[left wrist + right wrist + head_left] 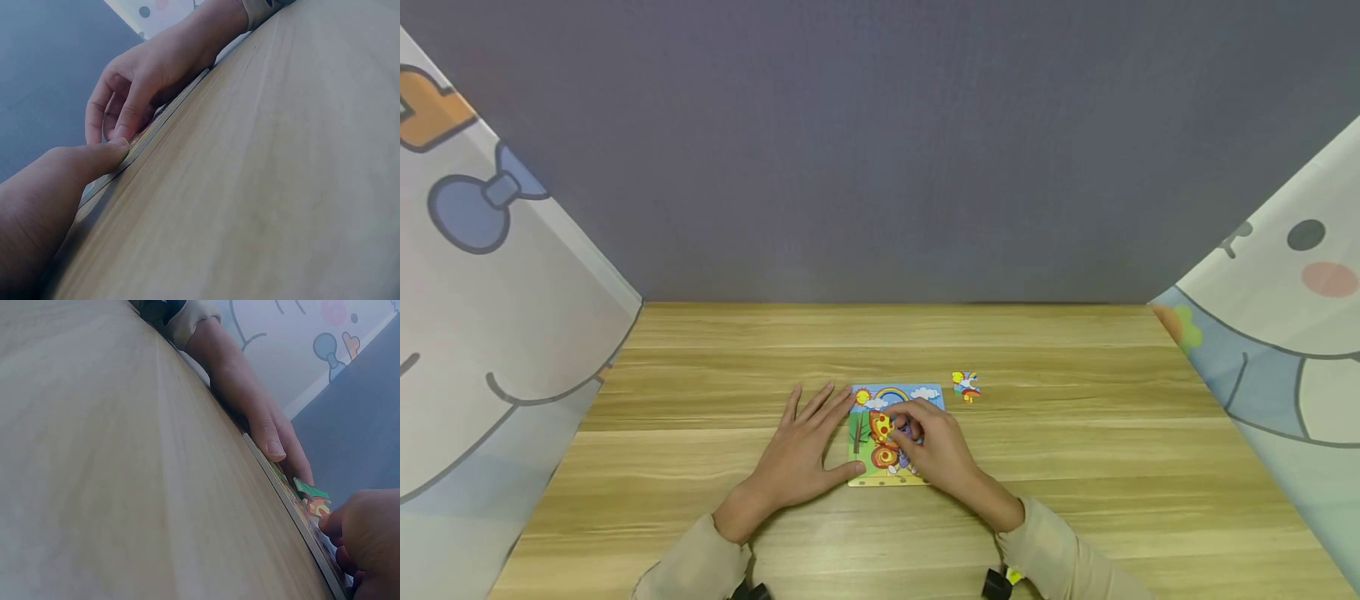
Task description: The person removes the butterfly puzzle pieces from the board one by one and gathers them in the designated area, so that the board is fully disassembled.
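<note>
A colourful jigsaw puzzle board (887,481), with a sun, a rainbow and a butterfly on it, lies flat on the table in the head view. My left hand (801,454) rests at its left side, fingers spread and straight, the thumb on its lower left edge. Over the middle of the board my right hand (943,446) pinches a puzzle piece (317,506) between thumb and fingers. That piece, green and orange, stands tilted up from the board in the right wrist view. The right hand hides the board's right part.
One loose puzzle piece (966,385) lies on the wooden table (737,350) beyond the board's upper right corner. A grey panel (895,167) rises behind the table, and cartoon-printed sheets (550,333) flank it on both sides.
</note>
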`<state>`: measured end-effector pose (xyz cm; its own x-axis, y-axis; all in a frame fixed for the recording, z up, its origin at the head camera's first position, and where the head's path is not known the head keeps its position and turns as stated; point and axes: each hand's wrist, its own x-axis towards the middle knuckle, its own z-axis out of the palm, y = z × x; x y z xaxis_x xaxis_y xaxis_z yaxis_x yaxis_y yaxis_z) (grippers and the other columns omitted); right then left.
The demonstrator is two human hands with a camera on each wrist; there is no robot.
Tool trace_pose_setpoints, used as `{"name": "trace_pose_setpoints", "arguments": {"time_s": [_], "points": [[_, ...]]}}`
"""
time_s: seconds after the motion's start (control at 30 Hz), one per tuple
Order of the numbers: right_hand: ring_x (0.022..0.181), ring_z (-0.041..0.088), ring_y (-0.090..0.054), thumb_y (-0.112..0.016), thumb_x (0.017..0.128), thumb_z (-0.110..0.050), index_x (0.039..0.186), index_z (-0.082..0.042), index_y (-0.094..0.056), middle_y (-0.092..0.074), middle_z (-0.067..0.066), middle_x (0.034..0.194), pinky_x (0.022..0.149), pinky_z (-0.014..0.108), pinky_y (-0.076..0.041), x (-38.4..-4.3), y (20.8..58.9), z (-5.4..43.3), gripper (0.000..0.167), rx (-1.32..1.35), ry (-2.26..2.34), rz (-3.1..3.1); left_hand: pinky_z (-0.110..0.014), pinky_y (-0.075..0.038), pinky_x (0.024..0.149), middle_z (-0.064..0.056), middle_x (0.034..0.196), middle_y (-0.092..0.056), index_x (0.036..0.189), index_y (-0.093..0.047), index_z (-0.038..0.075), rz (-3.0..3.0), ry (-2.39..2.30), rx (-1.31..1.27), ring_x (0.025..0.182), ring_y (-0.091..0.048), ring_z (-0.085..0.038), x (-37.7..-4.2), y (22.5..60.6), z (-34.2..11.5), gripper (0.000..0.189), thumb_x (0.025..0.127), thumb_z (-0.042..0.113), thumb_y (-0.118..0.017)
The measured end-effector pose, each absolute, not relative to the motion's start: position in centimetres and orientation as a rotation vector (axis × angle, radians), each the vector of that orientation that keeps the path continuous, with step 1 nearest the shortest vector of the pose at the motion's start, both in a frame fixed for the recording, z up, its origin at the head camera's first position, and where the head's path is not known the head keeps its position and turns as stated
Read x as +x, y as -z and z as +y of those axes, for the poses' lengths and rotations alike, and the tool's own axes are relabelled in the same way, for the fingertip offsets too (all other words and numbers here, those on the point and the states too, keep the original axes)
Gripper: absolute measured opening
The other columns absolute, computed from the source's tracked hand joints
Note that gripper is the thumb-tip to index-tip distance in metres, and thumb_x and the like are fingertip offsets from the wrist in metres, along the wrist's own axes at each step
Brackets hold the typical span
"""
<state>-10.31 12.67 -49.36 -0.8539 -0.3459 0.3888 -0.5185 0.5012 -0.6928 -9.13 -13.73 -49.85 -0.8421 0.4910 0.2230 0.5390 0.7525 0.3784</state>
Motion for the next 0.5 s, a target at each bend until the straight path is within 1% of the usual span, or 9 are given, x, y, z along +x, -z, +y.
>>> {"name": "trace_pose_setpoints", "arguments": {"time_s": [0.3, 0.5], "points": [[0.075, 0.005, -0.056, -0.089, 0.089, 0.006, 0.117, -0.009, -0.082, -0.068, -0.005, 0.093, 0.061, 0.022, -0.052, -10.26, 49.09, 12.72, 0.033, 0.725, -1.336, -2.538, -0.068, 0.001, 0.136, -0.003, 0.181, -0.035, 0.174, -0.038, 0.012, -2.849, 0.679, -0.829, 0.169, -0.026, -0.032, -9.07, 49.81, -13.77, 0.106, 0.094, 0.071, -0.073], [0.077, 0.006, -0.059, -0.086, 0.091, 0.009, 0.120, -0.008, -0.082, -0.068, -0.003, 0.094, 0.064, 0.022, -0.055, -10.33, 49.06, 12.95, 0.034, 0.732, -1.344, -2.539, -0.068, 0.001, 0.136, -0.004, 0.180, -0.035, 0.174, -0.039, 0.011, -2.846, 0.684, -0.829, 0.169, -0.026, -0.033, -9.06, 49.74, -13.72, 0.105, 0.094, 0.071, -0.073]]}}
